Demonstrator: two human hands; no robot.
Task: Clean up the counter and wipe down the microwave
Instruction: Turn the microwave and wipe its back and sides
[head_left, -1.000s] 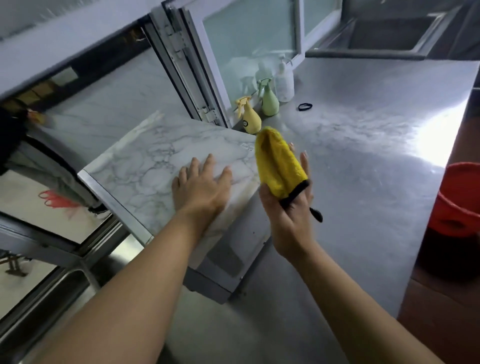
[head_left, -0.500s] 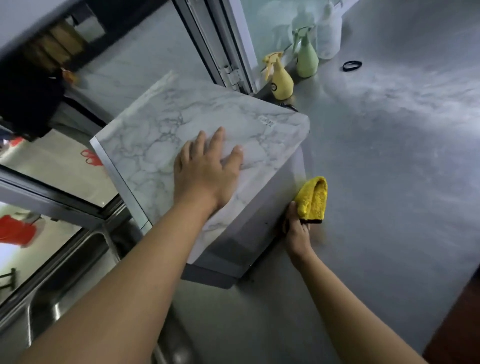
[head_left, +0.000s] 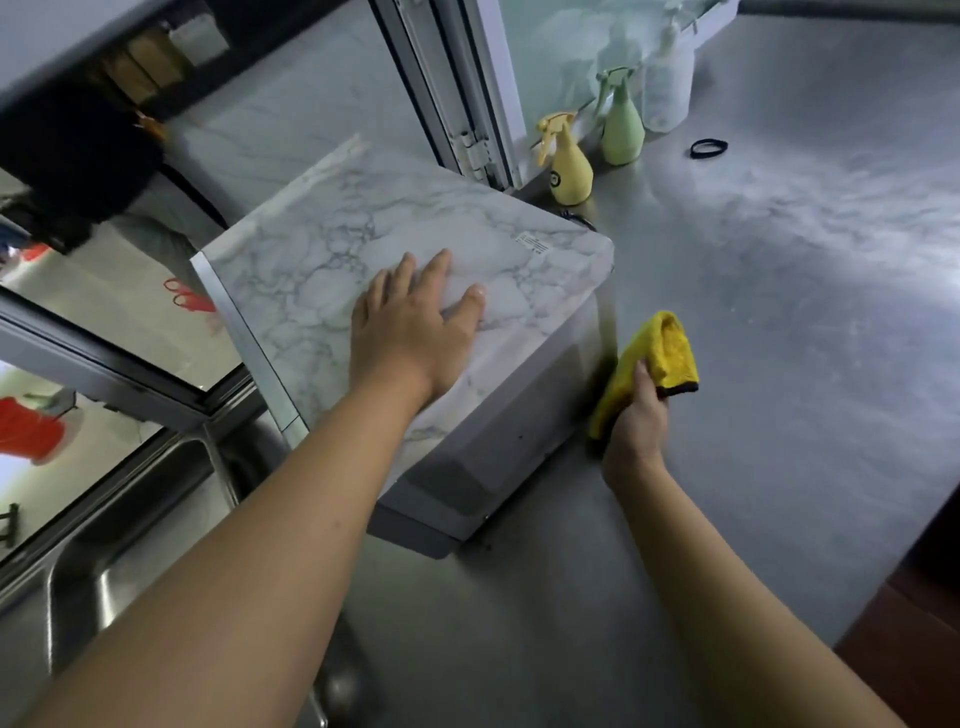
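Left hand (head_left: 415, 332) flat on microwave (head_left: 322, 260) top; right hand (head_left: 636, 421) grips yellow cloth (head_left: 660, 348) beside its side edge.

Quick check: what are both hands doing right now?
Left hand: open, fingers flat on the microwave top.
Right hand: gripping the yellow cloth beside the microwave's side.

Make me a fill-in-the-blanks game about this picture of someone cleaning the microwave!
1. The right hand grips a ____ cloth.
2. The left hand rests flat on top of the ____, which has a marble pattern.
3. Next to the yellow spray bottle stands a ____ spray bottle.
4. The black hair tie lies on the ____.

Missing words: yellow; microwave; green; counter
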